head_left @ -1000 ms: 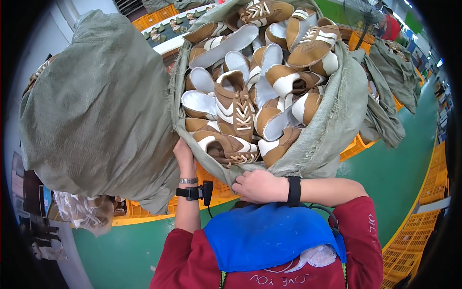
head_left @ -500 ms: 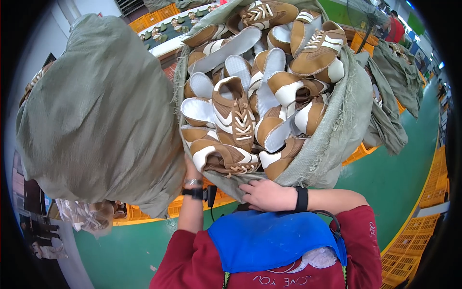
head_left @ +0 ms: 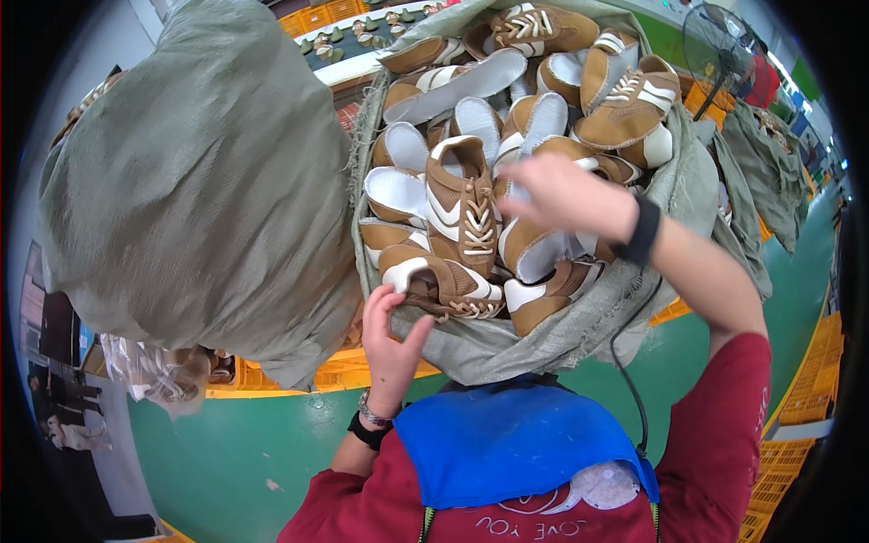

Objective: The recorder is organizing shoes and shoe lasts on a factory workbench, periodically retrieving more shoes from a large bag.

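An open grey-green woven sack (head_left: 552, 339) lies in front of me, filled with several brown and white shoe uppers (head_left: 462, 204). My left hand (head_left: 391, 339) grips the sack's near rim, thumb on the cloth just below a brown upper with laces (head_left: 448, 288). My right hand (head_left: 561, 192) hovers over the middle of the pile with fingers spread and holds nothing; it is blurred. Both wrists wear black bands.
A second, closed sack (head_left: 199, 199) bulges at the left. Orange crates (head_left: 326, 371) sit under the sacks on a green floor. A conveyor with more uppers (head_left: 348, 41) runs behind. A fan (head_left: 720, 45) and more sacks (head_left: 769, 163) stand at the right.
My right hand has left the sack's near rim and risen over the shoe pile. My left hand stayed at the rim. The sack mouth has come closer and lower in view.
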A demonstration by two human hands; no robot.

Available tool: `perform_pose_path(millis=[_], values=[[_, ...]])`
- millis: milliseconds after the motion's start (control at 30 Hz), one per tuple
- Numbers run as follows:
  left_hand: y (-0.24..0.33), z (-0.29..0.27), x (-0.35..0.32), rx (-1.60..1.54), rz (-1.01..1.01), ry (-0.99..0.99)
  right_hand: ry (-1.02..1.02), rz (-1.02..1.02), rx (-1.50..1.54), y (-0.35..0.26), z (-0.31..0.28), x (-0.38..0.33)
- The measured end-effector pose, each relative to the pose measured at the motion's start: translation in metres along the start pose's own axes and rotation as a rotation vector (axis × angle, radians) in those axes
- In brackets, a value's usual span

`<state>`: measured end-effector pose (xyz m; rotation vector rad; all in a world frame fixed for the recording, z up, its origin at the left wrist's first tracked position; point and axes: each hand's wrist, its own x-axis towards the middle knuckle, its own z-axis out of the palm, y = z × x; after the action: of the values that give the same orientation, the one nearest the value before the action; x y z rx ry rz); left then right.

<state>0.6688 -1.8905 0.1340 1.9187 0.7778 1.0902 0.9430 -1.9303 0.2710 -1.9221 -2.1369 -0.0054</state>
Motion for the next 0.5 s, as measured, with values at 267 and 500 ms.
perform_pose_path(millis=[267, 500], values=[[-0.029, 0.015, -0.025, -1.054, -0.872, -0.159, -0.156, 0.199, 0.557, 0.041, 0.069, 0.116], [-0.076, 0.044, 0.021, -1.066, -0.481, -0.005, -0.253, 0.123, 0.906, 0.018, 0.054, 0.120]])
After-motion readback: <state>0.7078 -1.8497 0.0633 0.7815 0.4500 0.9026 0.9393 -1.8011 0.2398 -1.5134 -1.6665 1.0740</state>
